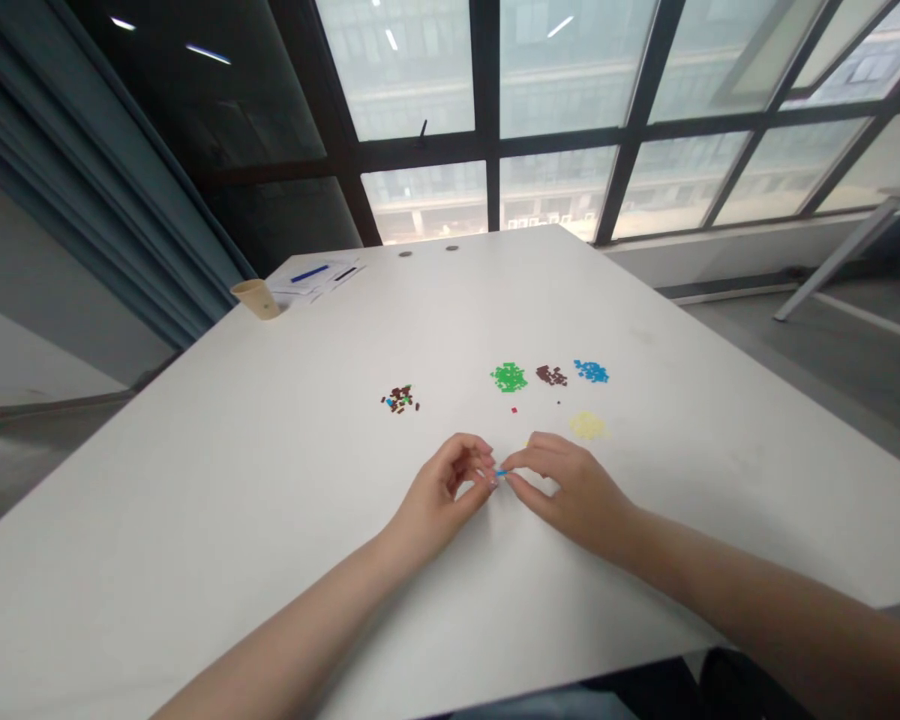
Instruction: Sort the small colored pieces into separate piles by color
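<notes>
The right hand (574, 488) pinches a tiny blue piece (502, 473); the left hand's (433, 496) fingertips meet it, grip unclear; uneven pressure could flick it away.

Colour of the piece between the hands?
The piece shows blue in the head view.

Piles across a white surface (217, 480)

Right of centre lie a green pile (508, 377), a brown pile (551, 376), a blue pile (592, 371) and a yellow pile (588, 425); left of centre, a mixed pile (400, 399). Papers (328, 270) and a cup (256, 299) sit upper left.
</notes>
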